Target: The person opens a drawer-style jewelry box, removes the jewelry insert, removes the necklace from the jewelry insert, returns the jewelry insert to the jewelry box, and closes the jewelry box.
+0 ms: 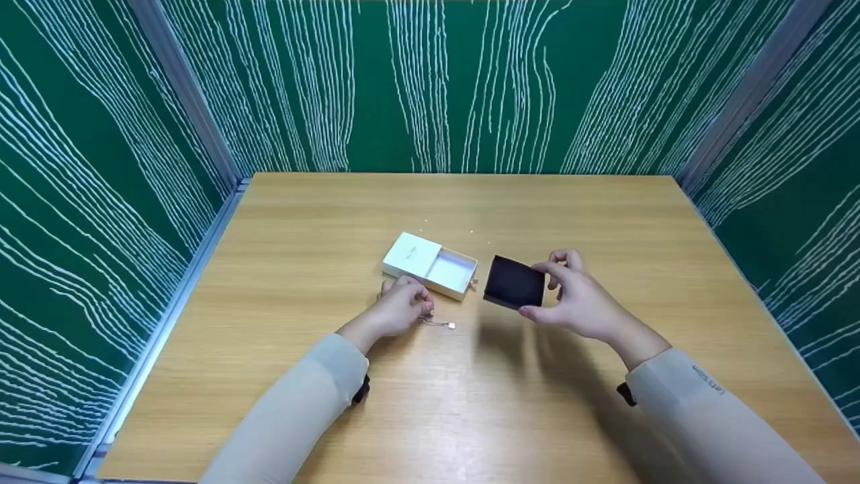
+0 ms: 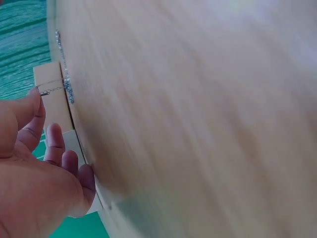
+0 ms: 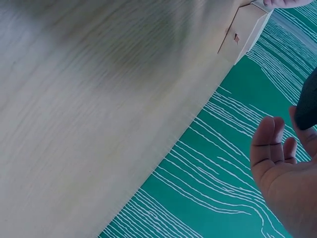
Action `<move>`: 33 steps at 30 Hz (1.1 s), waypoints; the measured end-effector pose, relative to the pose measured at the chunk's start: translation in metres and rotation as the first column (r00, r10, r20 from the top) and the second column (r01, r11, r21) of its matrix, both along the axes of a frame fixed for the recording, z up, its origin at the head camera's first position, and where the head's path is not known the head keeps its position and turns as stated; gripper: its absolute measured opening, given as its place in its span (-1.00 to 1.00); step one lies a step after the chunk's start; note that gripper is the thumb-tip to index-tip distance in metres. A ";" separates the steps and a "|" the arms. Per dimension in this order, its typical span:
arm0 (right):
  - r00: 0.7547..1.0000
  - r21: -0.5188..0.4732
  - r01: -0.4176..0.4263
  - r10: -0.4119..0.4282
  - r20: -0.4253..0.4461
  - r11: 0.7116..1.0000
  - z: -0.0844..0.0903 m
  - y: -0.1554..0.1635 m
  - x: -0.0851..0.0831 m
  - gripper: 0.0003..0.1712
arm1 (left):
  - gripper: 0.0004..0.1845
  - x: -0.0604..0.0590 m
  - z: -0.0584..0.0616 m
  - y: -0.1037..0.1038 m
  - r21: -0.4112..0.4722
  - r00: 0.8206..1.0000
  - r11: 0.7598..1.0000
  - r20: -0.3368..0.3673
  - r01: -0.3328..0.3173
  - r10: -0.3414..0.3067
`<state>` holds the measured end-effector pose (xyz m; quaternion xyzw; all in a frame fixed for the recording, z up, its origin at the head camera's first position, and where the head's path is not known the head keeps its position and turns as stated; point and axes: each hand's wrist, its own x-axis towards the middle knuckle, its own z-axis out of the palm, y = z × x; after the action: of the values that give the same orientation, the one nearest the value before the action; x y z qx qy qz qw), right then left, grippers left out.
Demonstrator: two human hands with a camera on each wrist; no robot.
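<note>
My left hand (image 1: 401, 308) pinches a thin silver chain (image 2: 68, 90) between thumb and forefinger. Part of the chain lies on the table, ending in a small pale pendant (image 1: 451, 325). Just beyond this hand sits a white drawer-style gift box (image 1: 411, 252). Its inner tray (image 1: 453, 270) is slid partway out to the right, with a small pull tab at its end. My right hand (image 1: 581, 306) holds a square black pad (image 1: 514, 281) above the table, thumb and fingers on its right side. In the right wrist view, only a dark corner of the pad (image 3: 309, 101) shows.
A wooden table (image 1: 302, 222) lies under everything. Several tiny white specks (image 1: 471, 231) are scattered behind the box. Green walls with white wavy lines (image 1: 416, 87) enclose the back and both sides.
</note>
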<state>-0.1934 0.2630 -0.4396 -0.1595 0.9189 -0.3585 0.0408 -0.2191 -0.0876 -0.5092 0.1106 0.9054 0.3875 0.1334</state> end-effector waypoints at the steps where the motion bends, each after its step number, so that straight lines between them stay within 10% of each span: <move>1: 1.000 0.002 0.000 0.000 -0.003 1.000 0.000 0.000 0.000 -0.08 | -0.88 0.000 -0.001 0.000 -0.005 1.000 1.000 0.005 0.002 -0.002; 33: 1.000 0.028 -0.026 0.026 -0.004 0.999 0.002 -0.010 -0.012 -0.08 | -0.91 -0.006 -0.004 -0.007 -0.021 1.000 0.999 0.002 0.026 -0.026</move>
<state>-0.2058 0.2526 -0.4372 -0.1717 0.9218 -0.3446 0.0457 -0.2249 -0.0945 -0.5129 0.1204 0.9078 0.3763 0.1403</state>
